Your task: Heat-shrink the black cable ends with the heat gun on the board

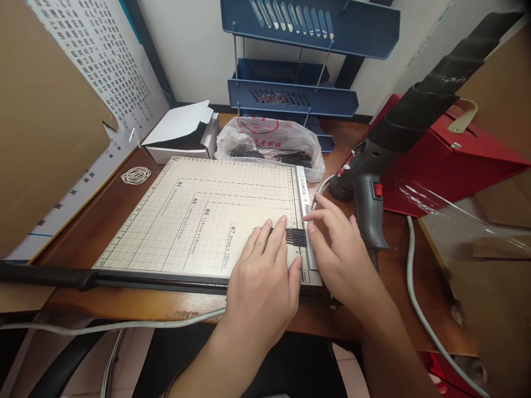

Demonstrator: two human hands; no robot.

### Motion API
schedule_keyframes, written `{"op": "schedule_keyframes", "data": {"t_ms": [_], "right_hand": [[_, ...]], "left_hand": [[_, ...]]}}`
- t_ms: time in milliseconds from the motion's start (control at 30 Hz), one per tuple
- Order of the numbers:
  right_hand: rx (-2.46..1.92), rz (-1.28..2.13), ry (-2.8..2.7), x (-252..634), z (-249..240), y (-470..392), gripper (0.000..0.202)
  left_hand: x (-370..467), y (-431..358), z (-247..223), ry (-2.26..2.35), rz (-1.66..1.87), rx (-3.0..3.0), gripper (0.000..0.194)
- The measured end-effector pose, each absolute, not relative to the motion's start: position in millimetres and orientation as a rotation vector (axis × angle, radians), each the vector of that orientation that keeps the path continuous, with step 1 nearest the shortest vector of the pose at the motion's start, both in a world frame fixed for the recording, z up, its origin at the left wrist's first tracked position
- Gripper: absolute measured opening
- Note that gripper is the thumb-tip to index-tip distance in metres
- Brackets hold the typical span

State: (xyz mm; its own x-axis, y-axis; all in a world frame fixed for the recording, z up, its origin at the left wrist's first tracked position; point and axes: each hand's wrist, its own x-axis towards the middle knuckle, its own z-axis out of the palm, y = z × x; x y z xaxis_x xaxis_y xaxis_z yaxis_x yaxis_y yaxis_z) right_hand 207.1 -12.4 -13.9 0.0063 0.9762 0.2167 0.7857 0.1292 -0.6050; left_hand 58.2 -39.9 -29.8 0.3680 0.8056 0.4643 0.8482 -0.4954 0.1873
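Note:
A paper trimmer (145, 221) with a printed grid lies on the desk, its black handle (45, 276) lowered along the near edge. Several thin black strips (296, 237) lie side by side on the board, their ends at the metal guide (305, 210) on the right. Stretched flat, the fingers of my left hand (263, 276) rest over the strips and hide their other ends. My right hand (340, 254) is at the guide with bent, spread fingers. Its thumb is close to the strip ends; nothing shows in its grasp.
Behind the trimmer are a plastic bag (269, 135) of black strips and a white box (178, 127). A heat gun (369, 182) stands at the right before a red box (440, 160). Rubber bands (136, 176) lie left. A blue rack (290, 94) rises behind.

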Motion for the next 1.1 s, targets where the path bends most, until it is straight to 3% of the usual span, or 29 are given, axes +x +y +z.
{"op": "schedule_keyframes", "data": {"t_ms": [167,633,1100], "right_hand": [[-1.775,0.262,-1.852,204.0,-15.2,-14.2,0.012],[-1.768,0.521,-1.869,197.2,-18.4,-16.3,0.025],[-1.692,0.678,-1.677,205.4,-9.5,-19.1,0.023]], "left_hand": [[57.4,-39.8,-29.5,-1.52,-0.787,-2.52,0.049],[59.4,-39.9,-32.2,-1.512,-0.799,-2.478,0.046],[63.3,-41.1,-33.8,-1.549,-0.816,-2.477,0.048]]}}
